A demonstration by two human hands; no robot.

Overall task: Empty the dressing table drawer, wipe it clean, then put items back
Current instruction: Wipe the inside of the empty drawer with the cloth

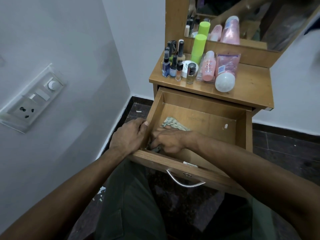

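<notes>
The wooden drawer point(240, 129) of the dressing table stands pulled out, its bare bottom showing. Inside it, my right hand point(168, 141) presses a crumpled greenish cloth point(170, 123) into the near left corner; part of the cloth sticks out behind the fingers and a bit shows under them. My left hand point(129, 135) grips the drawer's left wall from outside, thumb over the rim. A small white speck point(226, 125) lies at the drawer's right side.
On the table top point(251, 84) stand several small bottles point(173, 66), a green can point(198, 47), a pink bottle point(208, 66), and a pink tube point(225, 71). A mirror point(259, 19) rises behind. The wall with a switch panel point(32, 99) is close on the left. The drawer's metal handle point(185, 181) faces my legs.
</notes>
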